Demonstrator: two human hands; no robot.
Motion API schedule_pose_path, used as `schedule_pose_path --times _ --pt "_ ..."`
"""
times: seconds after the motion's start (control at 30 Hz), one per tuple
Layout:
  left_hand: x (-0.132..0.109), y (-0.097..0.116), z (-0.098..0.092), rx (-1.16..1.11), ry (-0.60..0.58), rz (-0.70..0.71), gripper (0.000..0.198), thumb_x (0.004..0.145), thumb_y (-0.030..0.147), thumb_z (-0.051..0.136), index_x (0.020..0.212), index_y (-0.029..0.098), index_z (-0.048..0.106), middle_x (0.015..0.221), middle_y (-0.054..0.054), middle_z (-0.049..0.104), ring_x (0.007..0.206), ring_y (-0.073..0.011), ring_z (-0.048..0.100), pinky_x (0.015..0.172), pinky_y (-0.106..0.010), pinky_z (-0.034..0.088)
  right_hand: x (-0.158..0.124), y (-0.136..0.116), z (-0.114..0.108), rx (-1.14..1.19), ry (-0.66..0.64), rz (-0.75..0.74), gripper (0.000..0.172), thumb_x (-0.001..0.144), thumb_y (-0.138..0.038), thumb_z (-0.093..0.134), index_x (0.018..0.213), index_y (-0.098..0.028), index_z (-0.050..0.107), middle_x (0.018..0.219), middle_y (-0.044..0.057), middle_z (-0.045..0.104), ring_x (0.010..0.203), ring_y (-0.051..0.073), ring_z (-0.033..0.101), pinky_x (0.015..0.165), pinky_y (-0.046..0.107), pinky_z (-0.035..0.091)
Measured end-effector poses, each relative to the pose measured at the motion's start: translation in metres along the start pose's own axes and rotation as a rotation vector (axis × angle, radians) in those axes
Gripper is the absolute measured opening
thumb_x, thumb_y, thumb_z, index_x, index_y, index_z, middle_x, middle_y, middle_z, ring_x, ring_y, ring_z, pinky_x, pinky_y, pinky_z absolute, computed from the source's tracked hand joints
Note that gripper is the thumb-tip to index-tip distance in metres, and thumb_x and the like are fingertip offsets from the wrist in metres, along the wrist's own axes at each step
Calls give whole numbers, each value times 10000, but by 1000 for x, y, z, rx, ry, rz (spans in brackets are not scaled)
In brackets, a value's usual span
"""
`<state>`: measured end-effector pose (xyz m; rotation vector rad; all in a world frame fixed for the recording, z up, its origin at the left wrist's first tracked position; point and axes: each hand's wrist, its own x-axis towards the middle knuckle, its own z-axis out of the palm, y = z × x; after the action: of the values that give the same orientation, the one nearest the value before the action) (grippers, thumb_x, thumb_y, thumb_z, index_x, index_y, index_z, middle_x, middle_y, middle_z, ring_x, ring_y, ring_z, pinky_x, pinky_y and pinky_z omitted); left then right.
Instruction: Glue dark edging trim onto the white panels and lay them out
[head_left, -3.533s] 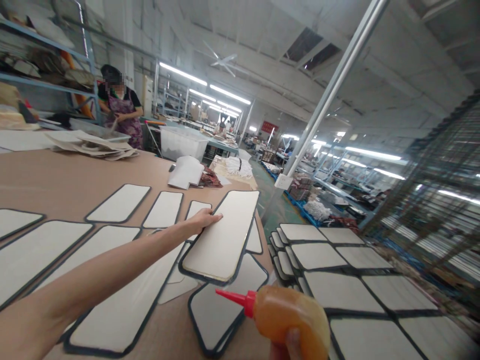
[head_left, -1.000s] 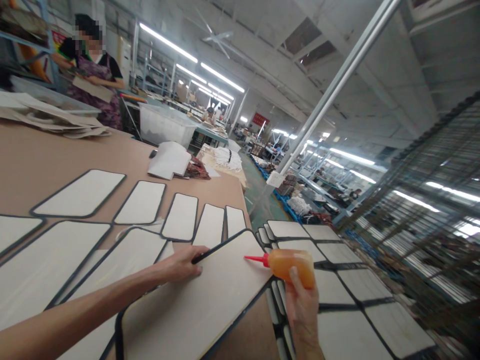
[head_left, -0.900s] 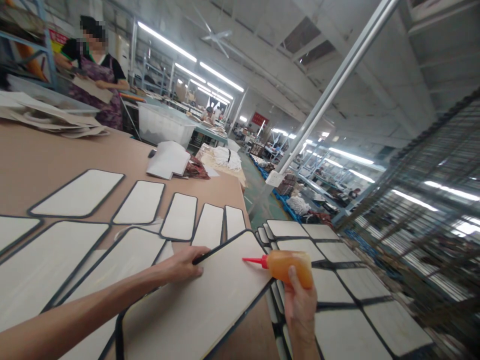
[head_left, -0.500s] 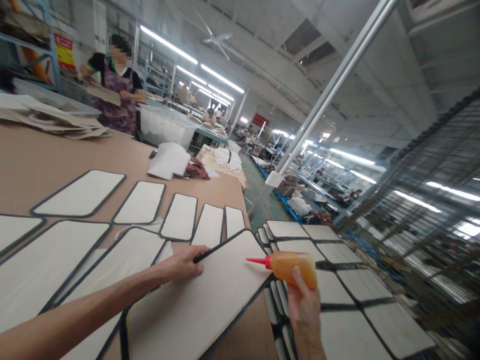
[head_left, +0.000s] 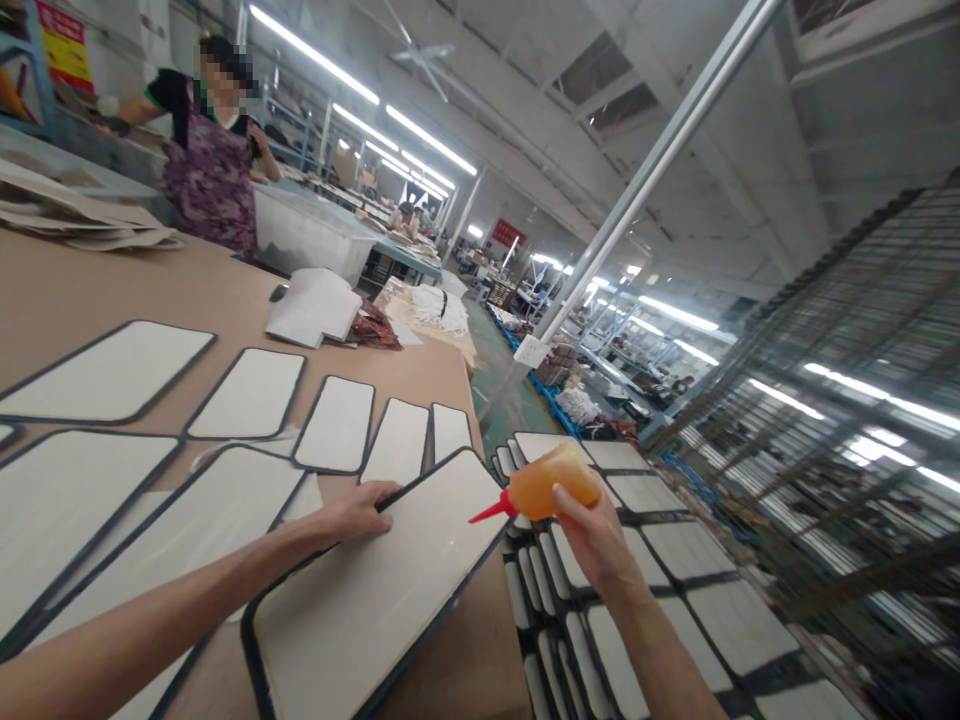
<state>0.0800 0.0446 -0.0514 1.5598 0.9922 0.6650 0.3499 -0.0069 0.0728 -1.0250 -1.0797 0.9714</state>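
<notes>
My left hand (head_left: pixel 358 513) grips the far left edge of a white panel with a dark border (head_left: pixel 382 590), which lies on the brown table (head_left: pixel 112 290) near its right edge. My right hand (head_left: pixel 592 535) holds an orange squeeze bottle (head_left: pixel 551 482) with a red nozzle. The nozzle tilts down-left over the panel's far right corner.
Several more white dark-edged panels (head_left: pixel 247 395) lie in rows on the table, and others (head_left: pixel 675 560) are spread on a lower surface to the right. A person in a purple apron (head_left: pixel 210 160) stands at the table's far end. Paper stacks (head_left: pixel 315 305) and a metal pole (head_left: pixel 637 195) are beyond.
The panel was carried from farther out and laid near me. My right hand has raised the bottle and tilted its nozzle down toward the panel. The person in the apron has shifted.
</notes>
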Motion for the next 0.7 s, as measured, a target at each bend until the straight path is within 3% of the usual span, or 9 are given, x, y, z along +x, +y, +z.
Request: schedule_pose_path --times 0.2,0.4,0.7 --pt "1 17 8 -9 -32 25 448 532 241 495 959 142 584 977 -53 695 979 -296 606 842 -350 455 -11 16 -13 85 101 3 438 548 -346 815 937 -205 673 908 39 692 872 223 632 933 439 436" --pt "-3 39 16 -6 -21 41 461 559 264 503 998 155 592 973 -33 693 971 -281 607 830 -333 455 -32 34 -39 207 336 -52 345 575 -317 821 879 -220 691 859 12 705 866 172 635 828 319 498" --pt "0 61 46 -38 -102 57 402 557 258 523 942 177 605 968 -4 695 1017 -279 590 887 -330 441 -28 38 -68 218 454 -190 394 573 -268 832 919 -203 658 900 -12 670 874 141 605 805 268 503"
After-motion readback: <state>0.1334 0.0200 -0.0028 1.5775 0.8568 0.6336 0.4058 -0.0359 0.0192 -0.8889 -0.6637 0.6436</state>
